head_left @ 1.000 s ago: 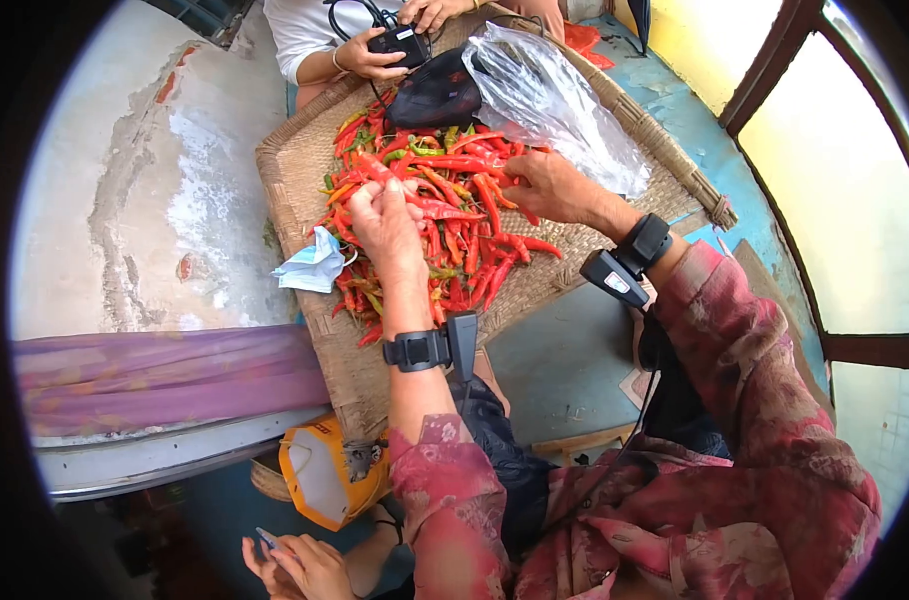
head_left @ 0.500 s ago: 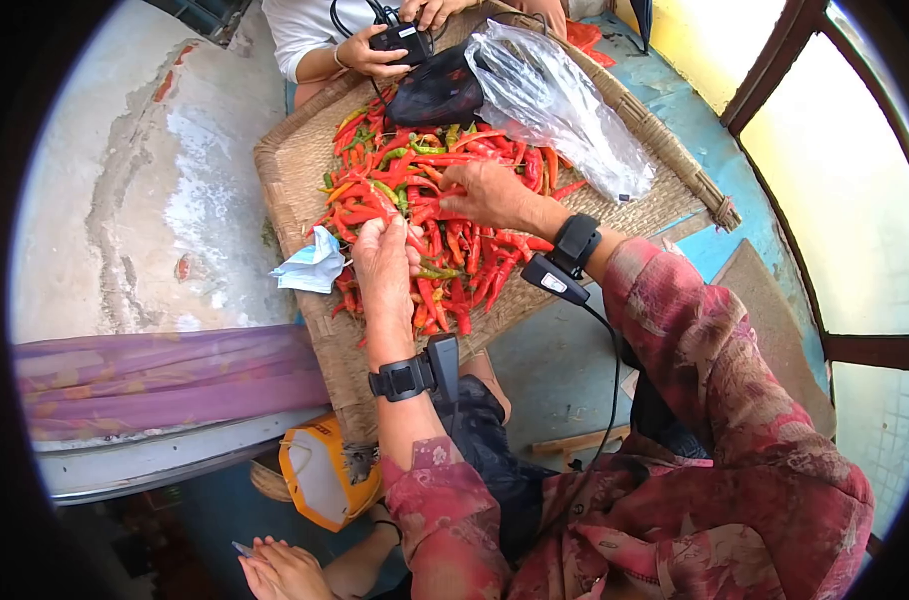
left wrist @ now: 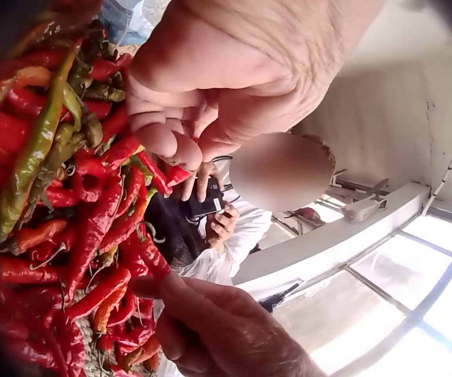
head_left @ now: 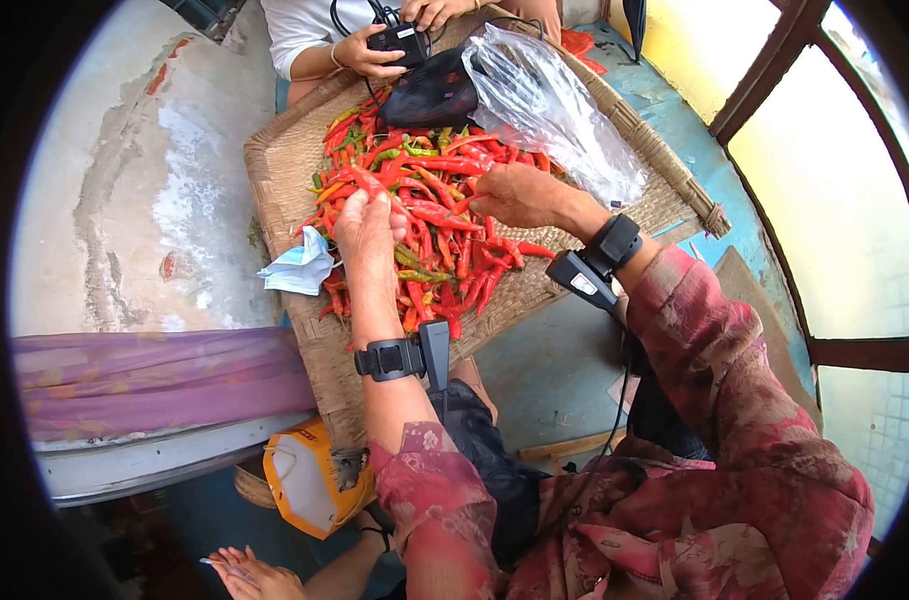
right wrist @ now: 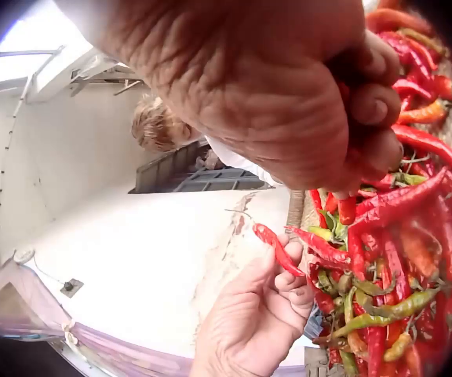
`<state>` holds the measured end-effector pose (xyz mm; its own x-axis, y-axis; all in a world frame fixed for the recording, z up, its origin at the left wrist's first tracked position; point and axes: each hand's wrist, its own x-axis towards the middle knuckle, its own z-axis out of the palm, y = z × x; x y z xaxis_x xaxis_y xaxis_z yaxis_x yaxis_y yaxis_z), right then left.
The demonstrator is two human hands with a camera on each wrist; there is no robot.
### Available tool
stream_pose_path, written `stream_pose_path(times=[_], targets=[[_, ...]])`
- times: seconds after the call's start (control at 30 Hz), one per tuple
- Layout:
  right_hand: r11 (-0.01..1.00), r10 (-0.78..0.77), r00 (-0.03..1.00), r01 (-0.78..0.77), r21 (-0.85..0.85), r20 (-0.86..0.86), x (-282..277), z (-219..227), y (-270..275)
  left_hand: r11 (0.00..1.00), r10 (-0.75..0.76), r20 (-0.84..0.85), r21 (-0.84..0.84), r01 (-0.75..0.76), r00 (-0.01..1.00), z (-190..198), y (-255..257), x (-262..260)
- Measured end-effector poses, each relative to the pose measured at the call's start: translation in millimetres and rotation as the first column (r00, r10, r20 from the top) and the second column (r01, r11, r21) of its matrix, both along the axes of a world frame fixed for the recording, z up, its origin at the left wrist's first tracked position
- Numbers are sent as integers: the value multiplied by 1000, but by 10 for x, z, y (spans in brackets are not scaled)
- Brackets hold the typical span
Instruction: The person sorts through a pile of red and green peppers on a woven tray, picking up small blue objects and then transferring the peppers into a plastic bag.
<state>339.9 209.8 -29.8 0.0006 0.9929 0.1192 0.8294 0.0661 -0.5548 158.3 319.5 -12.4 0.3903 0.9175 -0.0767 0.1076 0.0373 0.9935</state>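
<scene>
Red peppers (head_left: 455, 165), with some green and orange ones among them, lie heaped on a woven tray (head_left: 285, 170). Over the heap's left side, my left hand (head_left: 367, 240) pinches a red pepper (right wrist: 277, 250), its thin stem pointing up in the right wrist view. My right hand (head_left: 523, 196) is at the heap's right side with its fingers curled; in the right wrist view red peppers show within those curled fingers. The left wrist view shows the right hand (left wrist: 218, 326) with its fingertips on a red pepper (left wrist: 149, 255).
A clear plastic bag (head_left: 565, 120) and a black bag (head_left: 430, 92) lie at the tray's far side. A blue mask (head_left: 300, 264) rests at its left edge. Across the tray a person holds a black device (head_left: 399, 44). An orange bag (head_left: 310, 480) and another person's hands are below left.
My right hand moved left over the heap, then back right. My left hand shifted slightly left and up, a red pepper in its fingers. The hands at lower left moved down and left.
</scene>
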Motion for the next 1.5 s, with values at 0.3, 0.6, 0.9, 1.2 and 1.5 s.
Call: stream_pose_path(times=[0.3, 0.6, 0.9, 1.2, 1.5], targets=[[893, -179, 930, 290, 343, -322, -148, 232, 223, 845, 41, -356, 511, 157, 934, -36, -260, 99], [894, -64, 981, 137, 427, -181, -150, 115, 266, 582, -164, -823, 364, 727, 543, -509, -796, 389], [916, -383, 920, 391, -94, 85, -77, -418, 47, 526, -114, -851, 386, 757, 513, -378, -749, 332], [926, -263, 957, 286, -246, 122, 37, -510, 269, 714, 32, -699, 516, 473, 715, -99, -380, -13], [971, -231, 972, 227, -76, -39, 11, 192, 169, 550, -104, -901, 301, 779, 421, -260, -703, 75]])
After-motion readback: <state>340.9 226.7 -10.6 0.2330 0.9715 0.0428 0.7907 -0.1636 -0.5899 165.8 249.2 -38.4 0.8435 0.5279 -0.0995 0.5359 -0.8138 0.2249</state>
